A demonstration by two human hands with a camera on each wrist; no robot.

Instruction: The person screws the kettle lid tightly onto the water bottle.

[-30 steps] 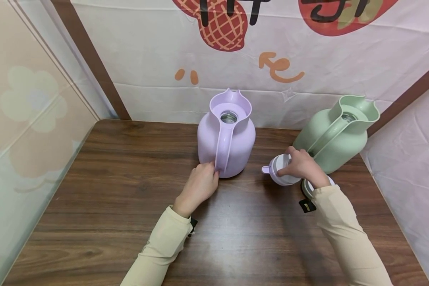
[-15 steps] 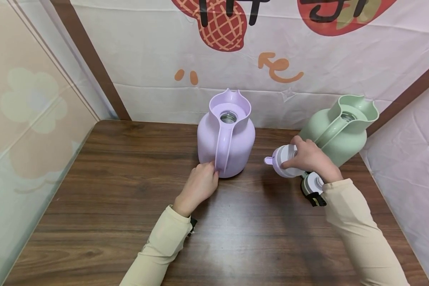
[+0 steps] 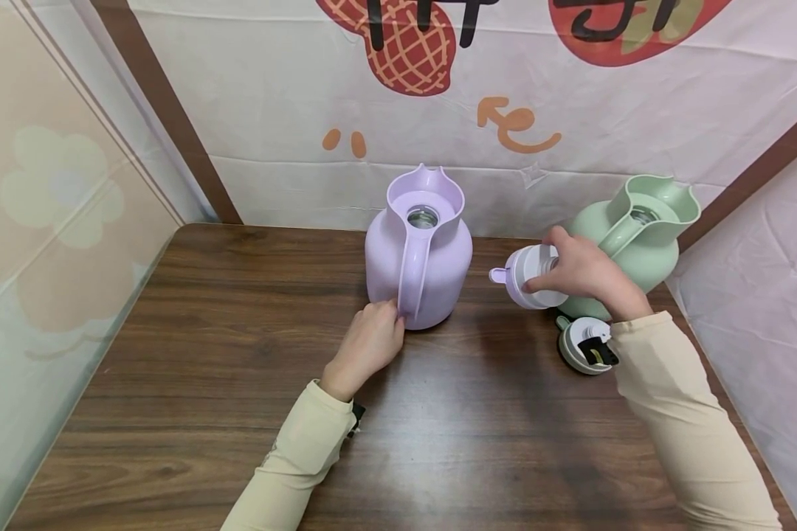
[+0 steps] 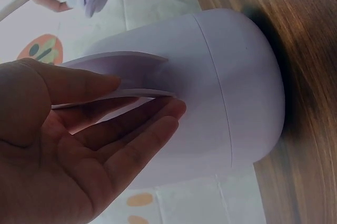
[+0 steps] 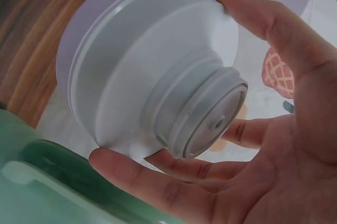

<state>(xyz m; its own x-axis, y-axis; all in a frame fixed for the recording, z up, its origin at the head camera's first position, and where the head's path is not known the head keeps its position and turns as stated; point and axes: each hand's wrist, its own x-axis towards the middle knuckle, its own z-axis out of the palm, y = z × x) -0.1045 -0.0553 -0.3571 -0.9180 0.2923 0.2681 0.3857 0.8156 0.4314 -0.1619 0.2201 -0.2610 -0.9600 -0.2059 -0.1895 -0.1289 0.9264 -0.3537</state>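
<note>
In the head view a lilac thermos jug stands upright with its round mouth uncovered. My left hand is low on its handle; the left wrist view has the thumb on one side and the fingers on the other. Raised right of the jug, a lilac-and-white screw lid is gripped by its edge in my right hand. In the right wrist view its white threaded plug points toward the palm, and thumb and fingers are spread around the rim.
A green thermos jug, also uncovered, stands at the back right, partly behind my right hand. In front of it a second lid with a green tab lies plug up on the wooden table. A printed cloth wall rises behind.
My right hand has carried the lilac lid toward the back of the table and slightly right, uncovering more of the second lid. My left hand and the lilac jug have kept their place.
</note>
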